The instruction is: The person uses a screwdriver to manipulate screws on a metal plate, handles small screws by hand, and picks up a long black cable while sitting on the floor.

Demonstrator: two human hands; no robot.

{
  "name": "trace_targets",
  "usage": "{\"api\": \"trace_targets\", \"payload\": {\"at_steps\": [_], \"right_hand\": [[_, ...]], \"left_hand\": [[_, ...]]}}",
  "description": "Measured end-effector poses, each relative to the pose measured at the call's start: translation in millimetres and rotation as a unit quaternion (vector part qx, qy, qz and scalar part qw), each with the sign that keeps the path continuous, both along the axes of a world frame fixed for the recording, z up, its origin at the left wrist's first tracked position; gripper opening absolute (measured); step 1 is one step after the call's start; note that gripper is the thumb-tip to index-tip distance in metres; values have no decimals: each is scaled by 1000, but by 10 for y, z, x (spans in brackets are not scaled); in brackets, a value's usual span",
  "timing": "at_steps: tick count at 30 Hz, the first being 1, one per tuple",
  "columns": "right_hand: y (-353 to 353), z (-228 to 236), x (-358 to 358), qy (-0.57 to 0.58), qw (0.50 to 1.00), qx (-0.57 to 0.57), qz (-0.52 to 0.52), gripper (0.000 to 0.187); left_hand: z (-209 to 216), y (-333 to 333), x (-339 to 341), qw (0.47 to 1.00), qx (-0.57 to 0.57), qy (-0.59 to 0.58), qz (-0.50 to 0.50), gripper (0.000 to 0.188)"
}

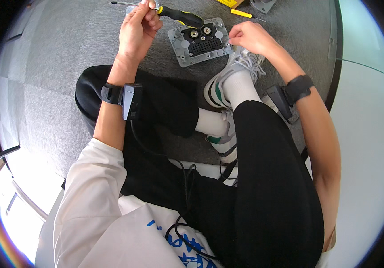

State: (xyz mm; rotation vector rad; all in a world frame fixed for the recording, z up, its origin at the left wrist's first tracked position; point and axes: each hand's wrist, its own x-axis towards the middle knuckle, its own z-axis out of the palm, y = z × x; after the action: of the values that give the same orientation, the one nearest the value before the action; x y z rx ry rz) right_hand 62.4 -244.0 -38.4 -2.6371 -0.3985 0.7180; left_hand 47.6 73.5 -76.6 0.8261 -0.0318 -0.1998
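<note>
My left hand is closed around a screwdriver with a black and yellow handle. Its thin shaft points left and the handle reaches right, over the far edge of a grey metal housing. This flat housing lies on the carpet just beyond my feet. Set in its middle is a black perforated plate with two round brass-coloured fittings. My right hand is at the housing's right edge, thumb and fingers pinched together. Whatever is between those fingertips is too small or hidden to tell.
A small yellow screwdriver lies on the grey carpet past my right hand. Beside it are a yellow object and a grey metal part, both cut off by the view's edge. My shoe sits close against the housing. Black cables cross my lap.
</note>
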Motion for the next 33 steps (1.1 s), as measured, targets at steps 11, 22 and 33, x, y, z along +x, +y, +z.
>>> {"api": "trace_targets", "payload": {"at_steps": [11, 22, 33], "right_hand": [[130, -180, 91, -10, 999, -28, 33, 19], [-115, 23, -7, 46, 982, 177, -42, 8], [-200, -104, -89, 128, 974, 162, -92, 20]], "left_hand": [[-46, -30, 29, 997, -66, 31, -8, 24], [14, -109, 34, 997, 23, 63, 43, 27], [-31, -78, 53, 998, 16, 39, 37, 29]]}}
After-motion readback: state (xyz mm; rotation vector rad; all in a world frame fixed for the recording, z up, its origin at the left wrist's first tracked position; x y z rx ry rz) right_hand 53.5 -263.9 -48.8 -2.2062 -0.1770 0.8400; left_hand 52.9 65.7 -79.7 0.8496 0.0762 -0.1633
